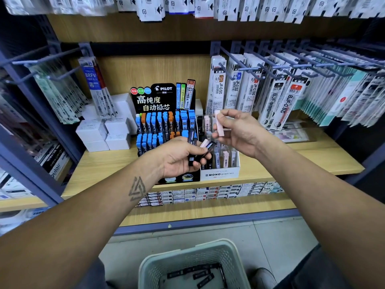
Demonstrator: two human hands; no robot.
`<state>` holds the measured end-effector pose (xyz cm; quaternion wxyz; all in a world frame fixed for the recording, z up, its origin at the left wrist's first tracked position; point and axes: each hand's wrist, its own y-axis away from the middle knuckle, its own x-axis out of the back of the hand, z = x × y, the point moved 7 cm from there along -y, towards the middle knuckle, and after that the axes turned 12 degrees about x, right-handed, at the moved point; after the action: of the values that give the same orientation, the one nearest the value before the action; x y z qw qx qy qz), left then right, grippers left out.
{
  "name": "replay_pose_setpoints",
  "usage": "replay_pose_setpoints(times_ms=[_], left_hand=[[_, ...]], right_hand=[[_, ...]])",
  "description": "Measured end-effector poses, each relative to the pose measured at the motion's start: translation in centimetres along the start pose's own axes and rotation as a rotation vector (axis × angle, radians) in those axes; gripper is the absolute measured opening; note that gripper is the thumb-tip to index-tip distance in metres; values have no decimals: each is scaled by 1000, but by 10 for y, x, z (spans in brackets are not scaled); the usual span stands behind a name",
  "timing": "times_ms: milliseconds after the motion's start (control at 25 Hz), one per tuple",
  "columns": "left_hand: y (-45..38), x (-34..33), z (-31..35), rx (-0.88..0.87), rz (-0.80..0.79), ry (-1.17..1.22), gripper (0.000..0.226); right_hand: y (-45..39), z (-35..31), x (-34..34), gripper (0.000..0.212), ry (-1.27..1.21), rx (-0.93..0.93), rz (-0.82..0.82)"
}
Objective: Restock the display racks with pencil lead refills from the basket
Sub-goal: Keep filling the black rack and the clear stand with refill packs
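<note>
My left hand [180,157] grips a small bunch of lead refill cases [193,142], black ones and a pink one, in front of the black Pilot display rack [164,126] of blue and orange refills. My right hand [237,132] pinches a single pink refill case [219,125] above the white MONO graph MG rack [218,174], which holds pink, black and clear cases. On the floor below stands a pale green basket [227,257] with several black refill cases [200,274] inside.
The racks stand on a wooden shelf [104,163]. White boxes [104,132] are stacked left of the Pilot rack. Pen refill packs [281,97] hang on hooks at the right and left. Small boxes [208,193] line the shelf below.
</note>
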<state>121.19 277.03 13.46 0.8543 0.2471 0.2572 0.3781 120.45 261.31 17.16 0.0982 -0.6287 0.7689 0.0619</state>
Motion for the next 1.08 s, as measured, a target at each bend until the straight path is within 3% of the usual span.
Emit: replay_pose_setpoints(times_ms=[120, 280, 360, 440, 520, 800, 1080], left_hand=[[0, 3, 2, -5, 25, 26, 13], [-4, 4, 3, -7, 38, 41, 11], [-7, 3, 4, -11, 46, 34, 13], [-9, -1, 4, -11, 36, 26, 14], [-11, -3, 4, -13, 30, 22, 15], [-16, -2, 4, -10, 37, 20, 18], [-13, 0, 4, -15, 46, 23, 20]], right_hand=[[-5, 1, 19, 14, 178, -17, 87], [-9, -4, 40, 10, 171, -10, 155], [-11, -9, 44, 14, 423, 64, 113], [-16, -15, 46, 16, 850, 160, 51], [-20, -15, 46, 21, 1066, 215, -2], [-25, -15, 46, 18, 1206, 293, 10], [-29, 2, 39, 24, 1298, 257, -63]])
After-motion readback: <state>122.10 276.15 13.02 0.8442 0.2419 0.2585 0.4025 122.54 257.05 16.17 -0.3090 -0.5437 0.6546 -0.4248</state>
